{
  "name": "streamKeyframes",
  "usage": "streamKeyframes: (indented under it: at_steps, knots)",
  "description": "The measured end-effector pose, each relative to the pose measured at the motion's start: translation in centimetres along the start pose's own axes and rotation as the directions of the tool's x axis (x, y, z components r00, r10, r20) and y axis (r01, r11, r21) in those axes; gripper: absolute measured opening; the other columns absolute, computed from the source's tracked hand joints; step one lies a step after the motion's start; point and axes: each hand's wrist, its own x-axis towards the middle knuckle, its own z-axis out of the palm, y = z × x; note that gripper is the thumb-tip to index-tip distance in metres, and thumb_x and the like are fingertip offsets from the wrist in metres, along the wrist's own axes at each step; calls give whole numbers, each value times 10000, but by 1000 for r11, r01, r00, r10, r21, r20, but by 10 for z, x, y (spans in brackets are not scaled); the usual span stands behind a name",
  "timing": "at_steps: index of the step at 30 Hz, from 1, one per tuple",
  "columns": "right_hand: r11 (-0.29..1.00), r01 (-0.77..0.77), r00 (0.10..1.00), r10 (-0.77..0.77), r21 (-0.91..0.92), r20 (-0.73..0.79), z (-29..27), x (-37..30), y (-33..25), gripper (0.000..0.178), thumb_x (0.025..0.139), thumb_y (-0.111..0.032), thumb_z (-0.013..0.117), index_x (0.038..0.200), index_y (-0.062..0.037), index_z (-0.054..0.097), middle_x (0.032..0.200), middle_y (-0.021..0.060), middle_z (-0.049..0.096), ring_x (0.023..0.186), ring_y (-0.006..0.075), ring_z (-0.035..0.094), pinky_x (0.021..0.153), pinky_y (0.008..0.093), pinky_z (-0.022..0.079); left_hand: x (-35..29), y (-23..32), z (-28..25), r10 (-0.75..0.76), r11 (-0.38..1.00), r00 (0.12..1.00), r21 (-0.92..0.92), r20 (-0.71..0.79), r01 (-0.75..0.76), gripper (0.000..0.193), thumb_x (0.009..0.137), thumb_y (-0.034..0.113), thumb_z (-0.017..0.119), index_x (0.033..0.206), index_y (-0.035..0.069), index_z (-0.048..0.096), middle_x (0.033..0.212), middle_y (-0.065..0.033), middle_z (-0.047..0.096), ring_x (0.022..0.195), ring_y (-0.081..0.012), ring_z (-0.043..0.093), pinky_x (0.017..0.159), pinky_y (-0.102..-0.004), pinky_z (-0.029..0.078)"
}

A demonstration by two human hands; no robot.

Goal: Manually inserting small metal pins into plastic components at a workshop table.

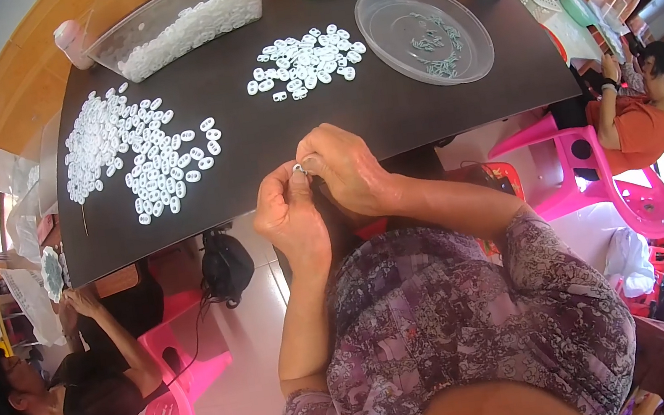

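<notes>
Head view: left hand (289, 205) closed, thumb and forefinger pinching small white piece (298, 167) just off near edge of tabletop (239, 148). Right hand (348, 167) pinched on its other side, likely because piece too small for full grip. White-piece heaps (159, 151) spread loose, seemingly for easy picking; shallow round tray (385, 26) probably keeps grey-green bits (441, 66) together. Fingers mostly hide piece; any second part in grip: cannot tell. Back bins cut off at top.
</notes>
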Motion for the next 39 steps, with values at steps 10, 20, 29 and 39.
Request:
streamKeyframes:
  at_steps: [10, 20, 29, 39]
  knots:
    - [937, -205, 979, 191, 284, 77, -3, 6, 3, 90, 841, -74, 555, 864, 11, 566, 774, 78, 574, 737, 136, 554, 659, 282, 451, 10, 9, -3, -150, 959, 988, -240, 27, 152, 71, 842, 4, 573, 880, -34, 619, 726, -21, 591, 595, -50, 502, 496, -171, 390]
    - [995, 71, 997, -69, 69, -33, -1, 14, 7, 62, 802, -64, 570, 822, -6, 579, 766, 128, 563, 716, 263, 546, 631, 343, 434, 14, 7, -2, -140, 958, 990, -255, -6, 134, 65, 831, -4, 600, 852, -63, 618, 707, -55, 604, 558, -79, 512, 467, -190, 411]
    - [862, 333, 925, -378, -382, -47, -3, 103, 50, 154, 716, -19, 602, 860, -54, 645, 751, 112, 558, 747, 284, 518, 662, 382, 420, 26, 4, -12, -157, 931, 987, -331, 20, 154, 110, 843, 40, 605, 923, -33, 614, 756, -67, 621, 620, -89, 553, 515, -195, 446]
    - [637, 518, 855, -413, -571, 315, 8, 133, 57, 113, 626, -5, 604, 729, -51, 606, 756, 112, 514, 759, 276, 466, 649, 405, 380, 27, 3, -13, -195, 916, 980, -352, 32, 194, 116, 832, 39, 619, 916, -42, 613, 749, -74, 619, 591, -90, 540, 506, -197, 441]
